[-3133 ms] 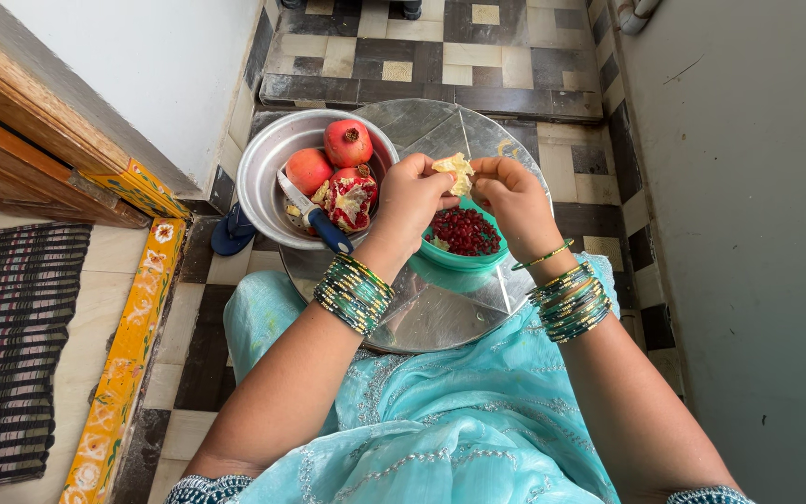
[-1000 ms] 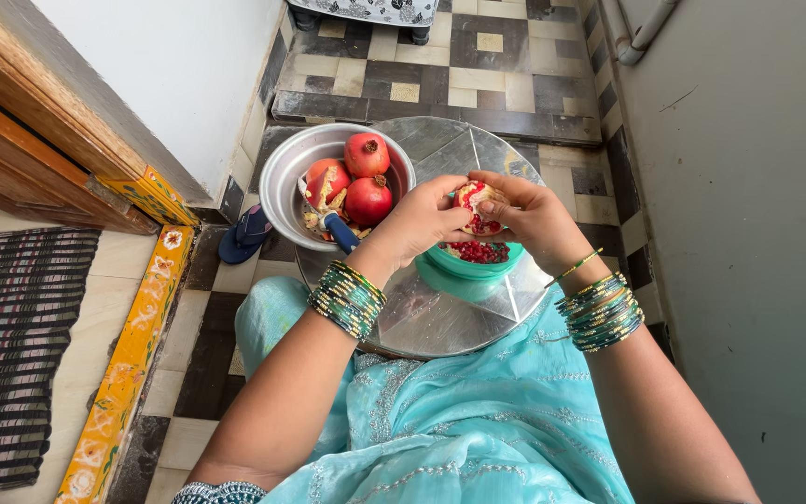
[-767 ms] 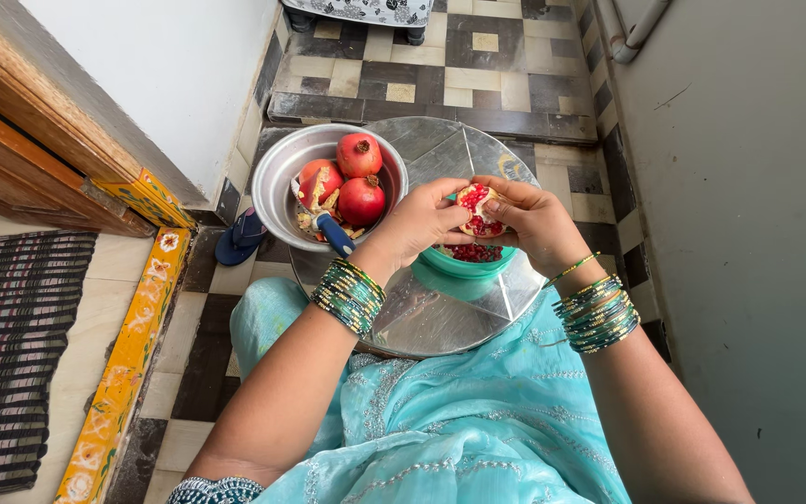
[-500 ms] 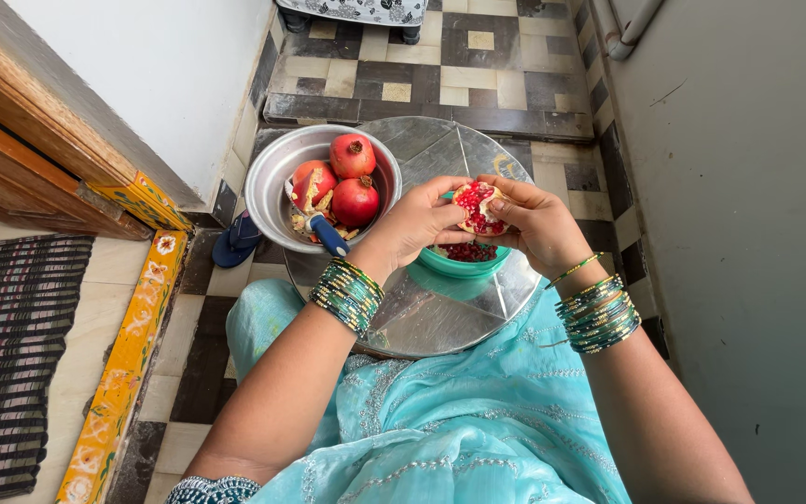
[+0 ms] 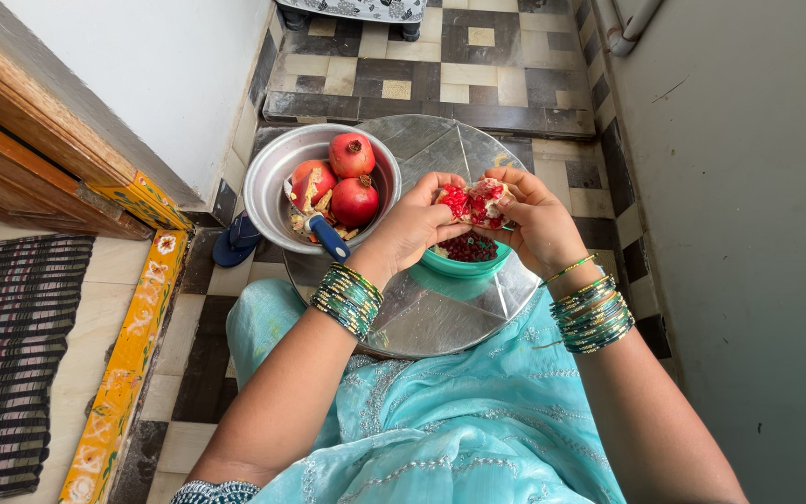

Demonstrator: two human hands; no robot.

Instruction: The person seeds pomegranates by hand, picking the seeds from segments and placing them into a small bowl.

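Both hands meet over the middle of the round steel tray (image 5: 440,317), each closed on one side of a broken pomegranate piece (image 5: 474,203): the left hand (image 5: 409,229) grips its left half, the right hand (image 5: 535,219) its right half, thumbs on top. The piece lies across between them, its long axis running left to right, red seeds facing up, with neither hand nearer than the other. It hangs directly above the green bowl (image 5: 466,263), just clear of the rim.

Largest on the tray is the steel basin (image 5: 268,182) at the far left, which holds three whole pomegranates (image 5: 352,155), scraps of pale peel and a blue-handled knife (image 5: 329,239) leaning over its near rim. The green bowl, smaller, sits just beside the basin and holds a heap of loose dark red seeds (image 5: 465,247).
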